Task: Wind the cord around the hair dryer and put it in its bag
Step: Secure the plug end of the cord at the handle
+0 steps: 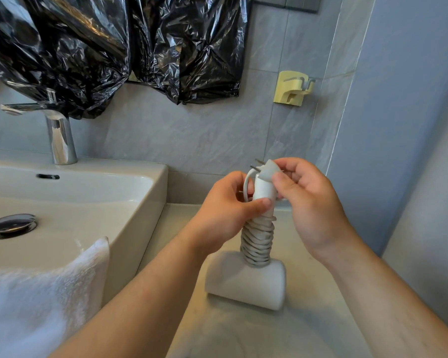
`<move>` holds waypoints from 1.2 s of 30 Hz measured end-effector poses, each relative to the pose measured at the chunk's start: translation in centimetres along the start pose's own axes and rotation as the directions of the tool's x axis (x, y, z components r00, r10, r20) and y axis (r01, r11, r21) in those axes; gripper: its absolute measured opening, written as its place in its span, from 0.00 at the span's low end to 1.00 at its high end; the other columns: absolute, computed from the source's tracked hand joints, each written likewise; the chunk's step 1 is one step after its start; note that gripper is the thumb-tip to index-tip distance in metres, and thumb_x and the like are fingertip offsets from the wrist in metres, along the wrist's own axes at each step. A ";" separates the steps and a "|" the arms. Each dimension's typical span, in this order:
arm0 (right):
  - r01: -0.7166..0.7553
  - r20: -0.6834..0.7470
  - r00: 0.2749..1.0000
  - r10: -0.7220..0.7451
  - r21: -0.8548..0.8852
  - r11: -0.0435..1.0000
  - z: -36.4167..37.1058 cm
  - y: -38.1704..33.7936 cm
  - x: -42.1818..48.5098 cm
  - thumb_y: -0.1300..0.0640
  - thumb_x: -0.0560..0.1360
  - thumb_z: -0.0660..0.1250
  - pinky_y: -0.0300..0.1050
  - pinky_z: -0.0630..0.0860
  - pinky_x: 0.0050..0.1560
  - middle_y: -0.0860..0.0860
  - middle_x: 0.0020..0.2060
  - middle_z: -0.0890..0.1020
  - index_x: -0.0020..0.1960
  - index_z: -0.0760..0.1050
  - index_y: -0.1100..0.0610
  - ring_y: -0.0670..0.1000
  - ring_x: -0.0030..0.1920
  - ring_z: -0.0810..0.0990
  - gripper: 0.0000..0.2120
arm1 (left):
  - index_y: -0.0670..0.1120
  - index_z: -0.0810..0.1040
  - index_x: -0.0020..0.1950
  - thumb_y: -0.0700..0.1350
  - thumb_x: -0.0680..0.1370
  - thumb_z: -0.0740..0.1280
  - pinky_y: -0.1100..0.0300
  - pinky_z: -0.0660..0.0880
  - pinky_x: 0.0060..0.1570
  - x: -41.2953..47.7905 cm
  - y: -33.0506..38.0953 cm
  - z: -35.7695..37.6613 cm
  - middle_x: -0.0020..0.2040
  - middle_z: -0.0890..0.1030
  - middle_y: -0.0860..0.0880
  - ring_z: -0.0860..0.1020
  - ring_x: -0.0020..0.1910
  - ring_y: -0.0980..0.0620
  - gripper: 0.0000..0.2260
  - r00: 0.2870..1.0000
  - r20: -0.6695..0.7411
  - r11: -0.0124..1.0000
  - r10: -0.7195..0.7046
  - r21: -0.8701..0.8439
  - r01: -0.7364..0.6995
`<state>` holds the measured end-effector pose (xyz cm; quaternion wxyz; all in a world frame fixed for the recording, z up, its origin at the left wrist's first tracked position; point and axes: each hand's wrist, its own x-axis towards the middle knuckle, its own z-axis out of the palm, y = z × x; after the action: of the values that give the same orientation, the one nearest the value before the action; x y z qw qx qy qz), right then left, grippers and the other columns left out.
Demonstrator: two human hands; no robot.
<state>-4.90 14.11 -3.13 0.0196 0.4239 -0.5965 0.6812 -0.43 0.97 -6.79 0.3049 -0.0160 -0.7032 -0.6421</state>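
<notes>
A white hair dryer (246, 282) stands head-down on the counter, its handle pointing up. Its grey-white cord (258, 241) is wound in many turns around the lower handle. My left hand (228, 210) grips the upper handle, thumb pressed across it, with a short loop of cord beside my fingers. My right hand (311, 202) pinches the white plug (269, 170) at the top of the handle, its two metal pins pointing up and left. No bag for the dryer is recognisable in view.
A white basin (150, 192) with a chrome tap (60, 135) sits to the left, a white towel (44, 293) draped over its front. Black plastic sheeting (114, 47) hangs on the tiled wall. A yellow wall holder (292, 87) is mounted at the right.
</notes>
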 end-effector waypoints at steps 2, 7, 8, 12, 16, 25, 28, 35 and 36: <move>0.038 0.025 0.999 -0.037 -0.053 0.998 0.1 -0.4 -0.3 0.64 0.78 0.63 0.32 0.75 0.39 0.49 0.39 0.83 0.49 0.77 0.55 0.41 0.38 0.81 0.07 | 0.32 0.70 0.49 0.36 0.70 0.75 0.57 0.76 0.39 0.0 0.0 0.2 0.39 0.78 0.43 0.77 0.37 0.51 0.17 0.998 -0.066 1.000 0.006 0.030 -0.004; 0.095 0.051 0.994 -0.093 -0.053 0.994 0.3 -1.3 -0.5 0.60 0.77 0.64 0.35 0.77 0.41 0.47 0.37 0.85 0.50 0.78 0.51 0.43 0.39 0.83 0.07 | 0.42 0.71 0.41 0.43 0.69 0.75 0.52 0.75 0.37 0.3 -0.2 0.6 0.36 0.76 0.45 0.73 0.34 0.51 0.13 0.986 -0.158 0.985 0.046 0.169 -0.019; 0.092 0.066 0.994 -0.090 -0.036 0.995 0.2 -1.5 -0.5 0.63 0.78 0.63 0.32 0.75 0.39 0.44 0.34 0.84 0.49 0.78 0.52 0.40 0.35 0.81 0.08 | 0.43 0.72 0.41 0.45 0.67 0.74 0.49 0.76 0.39 0.3 -0.4 0.6 0.37 0.77 0.45 0.74 0.35 0.50 0.13 0.984 -0.175 0.984 0.037 0.180 -0.005; 0.076 0.140 0.988 -0.065 -0.073 0.994 0.4 -1.4 -1.1 0.67 0.79 0.60 0.31 0.72 0.36 0.44 0.32 0.81 0.48 0.80 0.57 0.39 0.31 0.77 0.11 | 0.43 0.75 0.45 0.49 0.68 0.72 0.45 0.80 0.45 0.4 -0.9 0.5 0.40 0.81 0.46 0.79 0.38 0.48 0.12 0.979 -0.200 0.974 0.038 0.227 0.009; 0.055 0.084 0.995 -0.056 0.012 0.998 0.8 -1.3 -0.9 0.67 0.80 0.57 0.29 0.71 0.35 0.41 0.28 0.80 0.46 0.78 0.55 0.38 0.30 0.76 0.13 | 0.39 0.74 0.47 0.45 0.69 0.73 0.54 0.75 0.37 -0.1 -0.9 0.5 0.37 0.77 0.49 0.75 0.35 0.53 0.14 0.980 -0.192 0.983 0.054 0.184 -0.018; -0.043 -0.138 0.980 0.143 0.553 0.832 -1.2 -1.0 1.6 0.59 0.82 0.52 0.43 0.67 0.42 0.51 0.33 0.66 0.53 0.74 0.60 0.47 0.30 0.63 0.12 | 0.42 0.77 0.55 0.34 0.67 0.74 0.60 0.79 0.40 -0.9 -0.3 0.8 0.44 0.82 0.41 0.80 0.39 0.52 0.18 1.000 0.014 0.998 -0.002 -0.061 0.003; -0.025 -0.146 0.976 0.161 0.657 0.754 -2.6 -1.5 2.4 0.58 0.82 0.51 0.43 0.67 0.42 0.50 0.32 0.67 0.54 0.74 0.59 0.46 0.29 0.63 0.14 | 0.45 0.78 0.53 0.35 0.66 0.73 0.58 0.80 0.45 -1.1 -0.1 1.2 0.46 0.84 0.42 0.81 0.44 0.49 0.17 0.993 0.119 0.993 -0.001 -0.118 0.015; 0.021 -0.172 0.981 0.084 0.534 0.845 -3.8 -1.4 2.5 0.59 0.81 0.53 0.42 0.67 0.40 0.50 0.34 0.68 0.53 0.76 0.57 0.46 0.31 0.64 0.12 | 0.43 0.74 0.58 0.34 0.66 0.74 0.51 0.81 0.47 -1.2 -0.2 2.2 0.46 0.82 0.41 0.81 0.46 0.45 0.22 0.982 0.187 0.988 0.009 -0.154 0.021; 0.012 -0.172 0.983 0.068 0.427 0.904 -3.7 -1.0 2.5 0.59 0.80 0.56 0.42 0.68 0.40 0.50 0.35 0.70 0.53 0.77 0.56 0.46 0.32 0.65 0.11 | 0.42 0.73 0.58 0.35 0.65 0.75 0.48 0.81 0.49 -1.2 -0.3 2.2 0.47 0.81 0.41 0.81 0.46 0.44 0.23 0.988 0.157 0.989 0.004 -0.147 0.020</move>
<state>-8.01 16.26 -0.63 -0.0287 0.3453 -0.4348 0.8312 -0.52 3.36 -7.58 0.2441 -0.0861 -0.6753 -0.6907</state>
